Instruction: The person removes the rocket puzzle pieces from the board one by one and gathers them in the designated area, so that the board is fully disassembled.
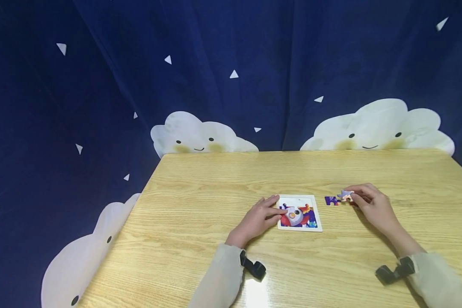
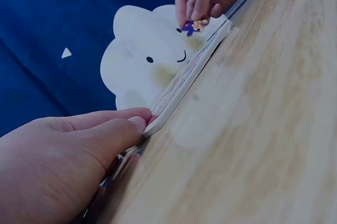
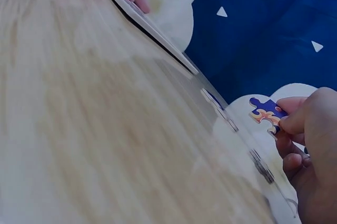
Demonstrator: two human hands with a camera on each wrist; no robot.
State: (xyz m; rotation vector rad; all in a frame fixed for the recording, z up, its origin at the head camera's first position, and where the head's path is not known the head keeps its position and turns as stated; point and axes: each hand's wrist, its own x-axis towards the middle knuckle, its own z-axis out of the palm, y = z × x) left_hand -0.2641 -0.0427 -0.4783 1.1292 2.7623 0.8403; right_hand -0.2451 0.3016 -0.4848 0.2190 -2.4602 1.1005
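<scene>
A white-rimmed square jigsaw tray lies on the table, partly filled with a colourful picture of a grey-and-white round character. My left hand rests on its left side, fingers stretched over the rim and onto the picture. In the left wrist view, thumb and index finger lie at the tray's near corner. To the right, my right hand pinches a purple and orange jigsaw piece between thumb and fingertips, above the table. A loose purple piece lies between the tray and that hand.
More loose pieces lie under the right hand in the right wrist view. The pale wooden table runs back to a dark blue curtain printed with clouds and triangles. Black camera straps sit on both wrists.
</scene>
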